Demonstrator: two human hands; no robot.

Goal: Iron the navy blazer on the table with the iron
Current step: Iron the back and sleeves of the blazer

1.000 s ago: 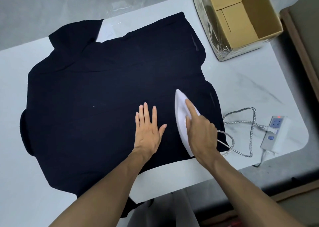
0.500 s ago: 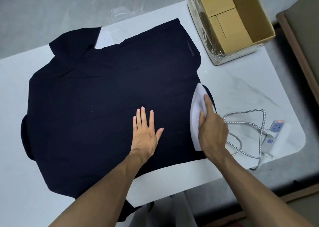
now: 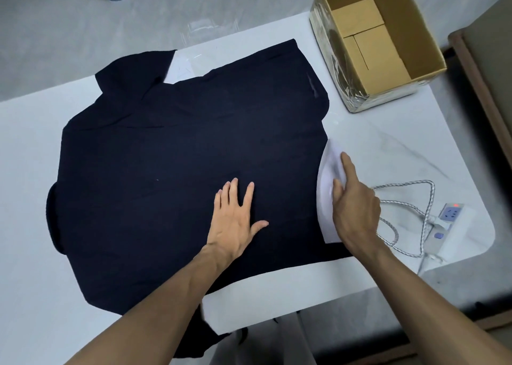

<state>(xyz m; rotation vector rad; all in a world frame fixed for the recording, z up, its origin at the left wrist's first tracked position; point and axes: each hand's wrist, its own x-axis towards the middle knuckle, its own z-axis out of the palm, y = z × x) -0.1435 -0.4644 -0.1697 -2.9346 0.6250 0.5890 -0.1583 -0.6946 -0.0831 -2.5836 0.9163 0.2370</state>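
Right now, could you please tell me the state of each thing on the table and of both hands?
blazer: spread flat on the table.
iron: sole down on the blazer's edge near the cord.
left hand: open, flat on the blazer.
right hand: grips the iron, forefinger extended.
box: open on top.
power strip: red light on, plug in.
cord: lying in loose loops.

Navy blazer [image 3: 180,176] flat on white table [image 3: 277,289], white iron [image 3: 325,198] at its right edge

White table [image 3: 277,295] bears navy blazer [image 3: 180,156], cardboard box [image 3: 401,18], power strip [image 3: 454,226], cord [image 3: 410,183].
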